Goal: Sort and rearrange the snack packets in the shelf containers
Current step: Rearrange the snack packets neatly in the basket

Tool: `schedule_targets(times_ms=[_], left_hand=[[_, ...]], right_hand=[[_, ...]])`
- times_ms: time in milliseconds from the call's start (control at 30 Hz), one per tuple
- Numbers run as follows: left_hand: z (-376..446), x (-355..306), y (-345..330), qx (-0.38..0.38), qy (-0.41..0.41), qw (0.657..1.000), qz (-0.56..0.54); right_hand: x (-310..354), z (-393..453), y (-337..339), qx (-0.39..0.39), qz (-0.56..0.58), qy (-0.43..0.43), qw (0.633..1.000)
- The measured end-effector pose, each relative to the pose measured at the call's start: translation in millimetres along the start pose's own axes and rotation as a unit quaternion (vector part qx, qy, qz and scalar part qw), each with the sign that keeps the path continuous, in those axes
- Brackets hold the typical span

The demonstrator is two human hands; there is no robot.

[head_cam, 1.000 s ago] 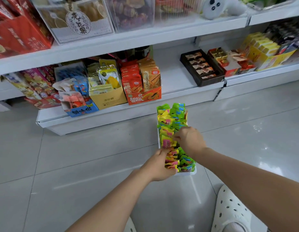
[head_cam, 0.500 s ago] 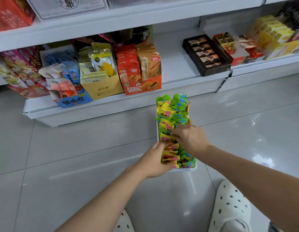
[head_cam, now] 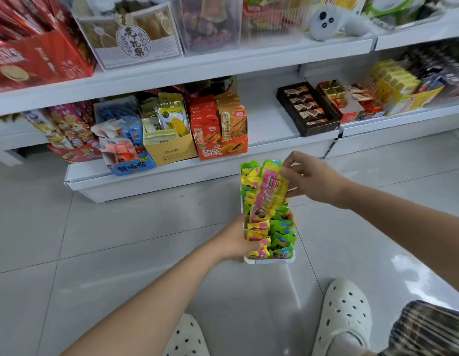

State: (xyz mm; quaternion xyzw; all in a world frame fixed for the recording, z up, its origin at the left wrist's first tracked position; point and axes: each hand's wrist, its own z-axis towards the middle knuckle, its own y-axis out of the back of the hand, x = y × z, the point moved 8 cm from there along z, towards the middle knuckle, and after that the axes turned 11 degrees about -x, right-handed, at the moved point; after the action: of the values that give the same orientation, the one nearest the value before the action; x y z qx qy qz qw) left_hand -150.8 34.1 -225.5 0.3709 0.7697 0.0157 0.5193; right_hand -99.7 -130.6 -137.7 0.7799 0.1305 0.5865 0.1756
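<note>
The right hand pinches a glossy pink-and-yellow packet by its top right corner, thumb and fingertips closed on the crinkled foil, so the long flat sachet hangs tilted above the row it belongs to. The left hand grips the left wall of a narrow white plastic container near its near end; its fingertips are hidden among the packets, so how far they curl inside is hard to say. The container stands on the floor, long and slim, running from near to far, and is packed with small shiny sachets standing on edge in two files: yellow and pink on the left, green and blue on the right, their serrated edges ruffled. Smooth grey floor tiles with a wet-looking sheen lie all around it. Just beyond, the low white shelf carries cardboard display boxes, among them an orange one of flat pouches and, further right, a dark tray of brown bars. Two white perforated clogs show at the near edge.
</note>
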Motion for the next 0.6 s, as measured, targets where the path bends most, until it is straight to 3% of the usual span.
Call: schedule_targets(times_ms=[133, 300, 467, 600], left_hand=[[-38.0, -47.7, 31.2, -0.018, -0.006, 0.99, -0.138], [-99.3, -87.5, 48.2, -0.04, -0.007, 0.958, -0.284], [-124.7, -74.6, 68.4, -0.222, 0.02, 0.915, -0.336], [-130.3, -85.0, 60.9, -0.213, -0.004, 0.908, -0.362]], right_hand=[[55.5, -30.2, 31.7, -0.019, 0.066, 0.009, 0.998], [75.1, -60.7, 63.3, -0.118, 0.11, -0.002, 0.987], [73.2, -73.3, 64.4, -0.155, 0.14, -0.032, 0.977], [72.6, -75.0, 75.2, -0.195, 0.136, -0.05, 0.97]])
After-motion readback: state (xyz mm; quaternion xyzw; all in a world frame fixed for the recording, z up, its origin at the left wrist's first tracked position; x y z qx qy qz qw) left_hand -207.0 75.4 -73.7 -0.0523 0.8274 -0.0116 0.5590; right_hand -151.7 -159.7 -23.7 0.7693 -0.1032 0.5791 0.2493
